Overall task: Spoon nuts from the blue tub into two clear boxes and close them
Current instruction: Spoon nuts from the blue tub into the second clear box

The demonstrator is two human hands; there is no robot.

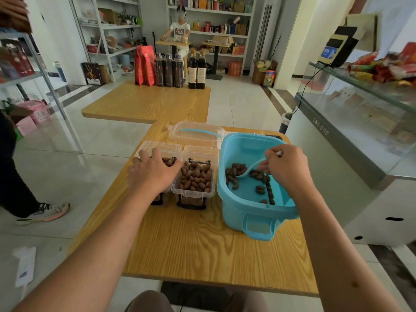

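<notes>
Head view: wooden table (198,248) carries the blue tub (254,199), holding scattered nuts (236,174). Just left of the tub stand two clear boxes, the nearer one (194,181) full, the farther one (162,154) under the left hand (153,172), fingers spread. Right hand (286,167) pinches a spoon (247,171) inside the tub.

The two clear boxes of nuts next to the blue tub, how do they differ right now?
The right box stands uncovered beside the blue tub, while the left box sits farther from it under the left hand. The right box shows nuts nearly to its rim; the left box shows only a few nuts past the fingers, so its fill is unclear. Both are clear plastic, lids open at the back, with dark latches.
</notes>
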